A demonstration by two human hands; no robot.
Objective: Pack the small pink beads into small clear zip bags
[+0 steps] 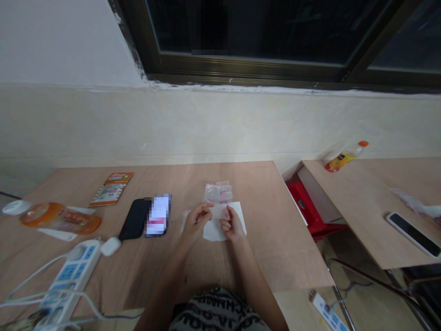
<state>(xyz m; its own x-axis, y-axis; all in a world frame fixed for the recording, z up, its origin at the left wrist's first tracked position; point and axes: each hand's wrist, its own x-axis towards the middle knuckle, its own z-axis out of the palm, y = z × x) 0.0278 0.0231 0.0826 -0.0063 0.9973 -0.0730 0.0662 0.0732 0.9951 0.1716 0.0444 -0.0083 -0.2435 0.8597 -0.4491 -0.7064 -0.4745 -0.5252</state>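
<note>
Head view: a clear plastic bag (218, 193) was pinched by closed fingers of the left hand (196, 221) and right hand (231, 224) above white paper (214, 232) on the desk (275, 239).

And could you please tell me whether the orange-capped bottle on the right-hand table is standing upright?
No, the bottle lies on its side near the back edge of the table.
</note>
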